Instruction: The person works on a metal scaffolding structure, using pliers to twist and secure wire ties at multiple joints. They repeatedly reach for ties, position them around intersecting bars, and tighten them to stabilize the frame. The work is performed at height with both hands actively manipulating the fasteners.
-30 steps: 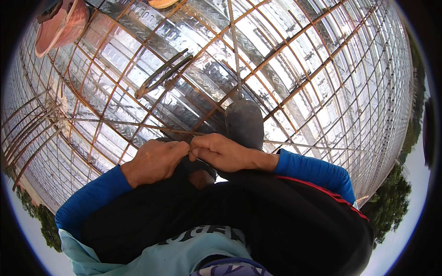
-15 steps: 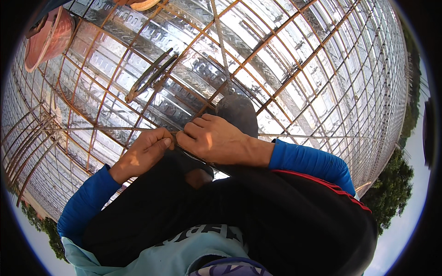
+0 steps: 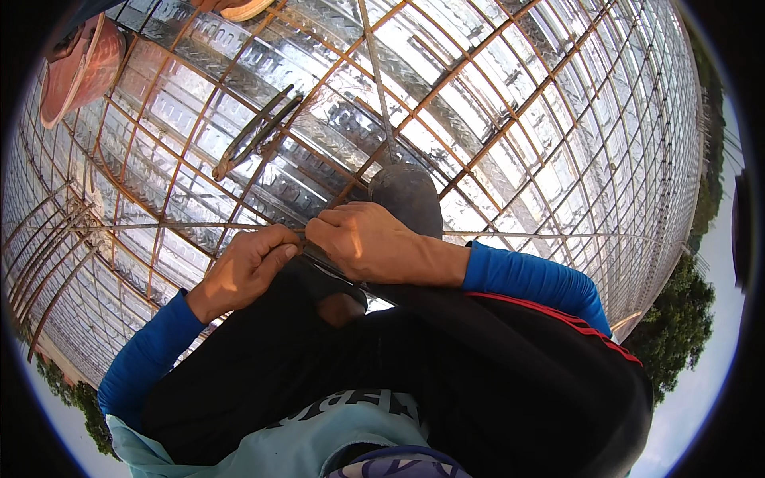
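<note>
My left hand (image 3: 249, 267) is closed in a pinch, thumb pressed against the curled fingers. Right beside it, my right hand (image 3: 368, 243) is closed in a loose fist with its knuckles up. The two meet at a thin steel rod (image 3: 191, 225) that runs across in front of me. Whatever lies between the fingertips is hidden or too small to name. Beyond the hands, a dark two-handled tool (image 3: 255, 131), like long pincers, lies on the rusty rebar mesh (image 3: 470, 56). My dark boot (image 3: 406, 199) stands just past my right hand.
Shiny corrugated metal decking (image 3: 335, 131) lies under the mesh. A reddish bucket (image 3: 84, 76) stands at the far left. Several bent bar ends (image 3: 48, 259) stick out at the left. Another rod (image 3: 374, 72) slants from the far side toward my boot.
Both hands stay together at the same spot, with only slight shifts of the fingers and the right wrist. The whole view has moved slightly.
</note>
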Action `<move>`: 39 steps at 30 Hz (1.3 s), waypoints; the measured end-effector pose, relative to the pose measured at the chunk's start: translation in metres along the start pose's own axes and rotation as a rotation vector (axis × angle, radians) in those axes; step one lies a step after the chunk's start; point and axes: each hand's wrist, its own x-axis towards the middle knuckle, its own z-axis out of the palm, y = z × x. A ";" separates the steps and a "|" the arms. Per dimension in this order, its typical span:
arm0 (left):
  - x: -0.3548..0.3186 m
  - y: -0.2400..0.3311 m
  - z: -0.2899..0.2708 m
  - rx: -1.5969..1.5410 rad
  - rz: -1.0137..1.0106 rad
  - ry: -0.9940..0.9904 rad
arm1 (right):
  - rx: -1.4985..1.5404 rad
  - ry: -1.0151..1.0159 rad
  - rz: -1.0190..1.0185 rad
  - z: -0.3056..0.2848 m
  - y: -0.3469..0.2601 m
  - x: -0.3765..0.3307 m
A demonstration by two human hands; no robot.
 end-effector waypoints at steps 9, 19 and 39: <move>-0.014 -0.004 0.002 0.472 0.206 -0.049 | 0.788 -0.218 0.590 0.003 -0.008 -0.004; -0.003 -0.012 0.007 -0.197 -0.104 0.062 | -0.351 0.075 -0.115 -0.007 -0.011 0.006; -0.010 0.026 -0.005 -0.286 -0.249 -0.090 | -0.125 -0.055 -0.114 -0.001 -0.009 -0.001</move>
